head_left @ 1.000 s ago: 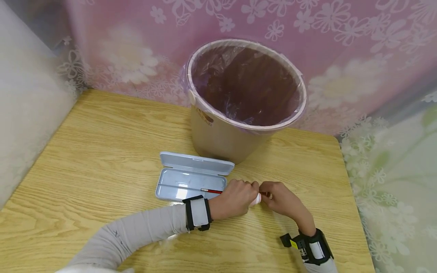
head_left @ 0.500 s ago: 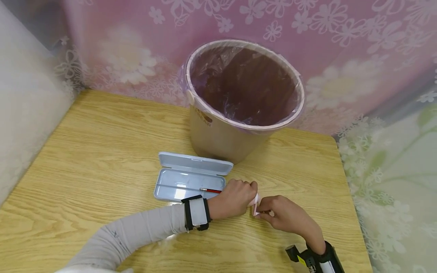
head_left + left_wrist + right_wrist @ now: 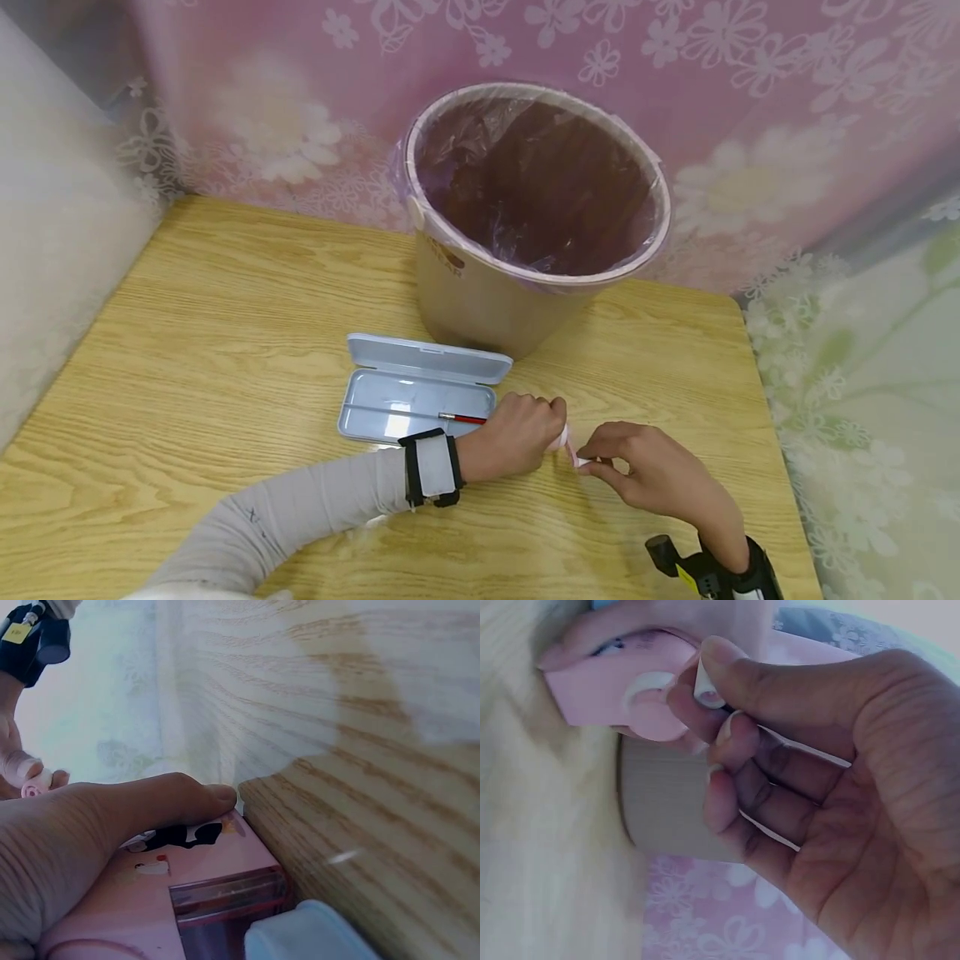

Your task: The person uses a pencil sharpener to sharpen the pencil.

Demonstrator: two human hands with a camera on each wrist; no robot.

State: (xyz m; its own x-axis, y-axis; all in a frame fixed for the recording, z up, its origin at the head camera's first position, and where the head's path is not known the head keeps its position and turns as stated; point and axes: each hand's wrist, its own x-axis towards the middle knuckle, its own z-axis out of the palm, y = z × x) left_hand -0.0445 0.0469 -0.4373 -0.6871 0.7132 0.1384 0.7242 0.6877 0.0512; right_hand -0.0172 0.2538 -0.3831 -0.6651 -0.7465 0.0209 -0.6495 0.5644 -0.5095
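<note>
A pink pencil sharpener [image 3: 225, 855] with a cartoon print and a see-through drawer lies under my left hand [image 3: 517, 437]; the left thumb rests along it in the left wrist view. From its round end, seen in the right wrist view, a crank handle [image 3: 572, 452] reaches toward my right hand [image 3: 645, 471]. Thumb and forefinger of that hand pinch the crank's small white knob [image 3: 707, 688], while its other fingers are loosely curled. A red pencil [image 3: 468, 419] with a metal-banded end shows left of the left hand, over the case; its other end is hidden.
An open light-blue pencil case [image 3: 367, 427] lies left of the hands, lid up toward the back. Behind it stands a beige bin [image 3: 487, 304] with a clear plastic liner. Flowered cloth [image 3: 285, 108] hangs behind the wooden table [image 3: 225, 333].
My right hand has moved right and toward the table's front edge with the crank knob, and the crank has swung round. The left hand, pencil and case have hardly moved.
</note>
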